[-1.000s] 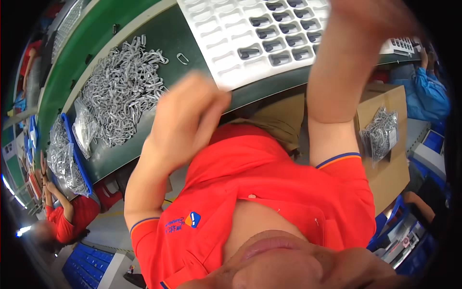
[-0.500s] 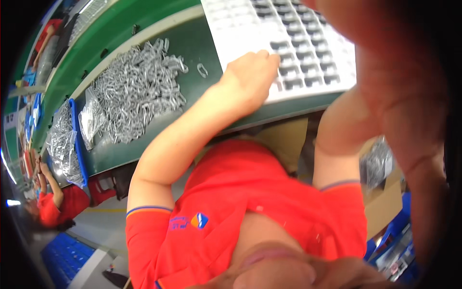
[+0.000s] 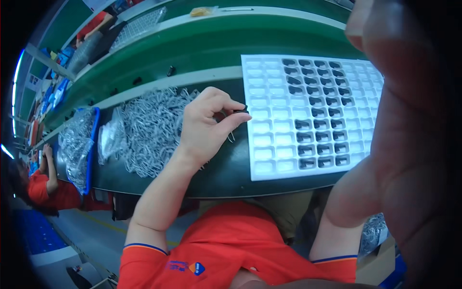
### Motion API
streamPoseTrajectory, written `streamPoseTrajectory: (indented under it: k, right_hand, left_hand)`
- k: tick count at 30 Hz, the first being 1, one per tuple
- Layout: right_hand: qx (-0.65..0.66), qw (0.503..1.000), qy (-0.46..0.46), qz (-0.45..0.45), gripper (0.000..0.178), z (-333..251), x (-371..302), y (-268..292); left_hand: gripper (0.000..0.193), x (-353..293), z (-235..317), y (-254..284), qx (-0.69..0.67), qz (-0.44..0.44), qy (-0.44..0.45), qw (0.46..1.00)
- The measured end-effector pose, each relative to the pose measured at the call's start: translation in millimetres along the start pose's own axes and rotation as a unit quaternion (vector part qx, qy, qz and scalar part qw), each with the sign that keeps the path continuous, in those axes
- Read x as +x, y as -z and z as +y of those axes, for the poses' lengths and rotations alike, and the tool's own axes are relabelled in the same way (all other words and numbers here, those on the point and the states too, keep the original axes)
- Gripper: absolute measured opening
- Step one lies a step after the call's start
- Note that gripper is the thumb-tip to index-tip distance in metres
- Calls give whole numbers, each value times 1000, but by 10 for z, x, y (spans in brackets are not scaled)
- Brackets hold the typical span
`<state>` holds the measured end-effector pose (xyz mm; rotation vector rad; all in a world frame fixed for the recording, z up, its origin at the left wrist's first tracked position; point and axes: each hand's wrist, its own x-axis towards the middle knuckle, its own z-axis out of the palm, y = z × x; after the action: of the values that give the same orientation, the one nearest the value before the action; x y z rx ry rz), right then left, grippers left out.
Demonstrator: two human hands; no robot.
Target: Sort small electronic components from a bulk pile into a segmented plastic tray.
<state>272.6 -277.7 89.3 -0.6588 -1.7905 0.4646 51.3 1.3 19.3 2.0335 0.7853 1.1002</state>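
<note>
My left hand (image 3: pixel 204 127) hovers beside the left edge of a white compartment tray (image 3: pixel 286 166), its thumb and forefinger pinched on a small black piece (image 3: pixel 244 110). Most of that piece is covered by the fingertips. Similar black parts (image 3: pixel 317 113) fill several middle columns of the tray, with some gaps; other columns show bare white pockets. Close to the camera on the right, my right hand (image 3: pixel 409 111) looms large, dark and blurred, raised with its forearm bent upward. It covers the tray's right side, and what its fingers do is unclear.
A heap of silvery looped metal pieces (image 3: pixel 149 130) lies left of my left hand. Farther left, a clear plastic bag (image 3: pixel 111 137) and a blue bin (image 3: pixel 90 159) of bagged parts sit on the green table. Another person in red (image 3: pixel 50 188) is at the far left.
The view has shifted, bringing more of the tray into sight. My left hand has gone from over the tray to beside its left edge. My right hand stays raised near the camera.
</note>
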Motion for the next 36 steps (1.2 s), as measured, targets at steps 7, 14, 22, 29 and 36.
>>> streamPoseTrajectory:
  k: [7, 14, 22, 29, 36]
  right_hand:
    - [-18, 997, -80, -16, 42, 23, 799, -318]
    - [-178, 949, -75, -249, 28, 2143, 1316, -820]
    - [-214, 907, -142, -333, 28, 2402, 1141, -885]
    - [5, 977, -205, -52, 27, 2325, 1194, -804]
    - [111, 948, -274, 118, 24, 2407, 1218, -751]
  left_hand:
    - [14, 101, -185, 181, -192, 146, 89, 966]
    - [10, 67, -410, 331, -247, 148, 129, 949]
    - [10, 313, -361, 265, -258, 134, 120, 949]
    - [13, 114, -446, 301, -159, 5, 212, 964]
    - [11, 55, -332, 138, -143, -21, 179, 973]
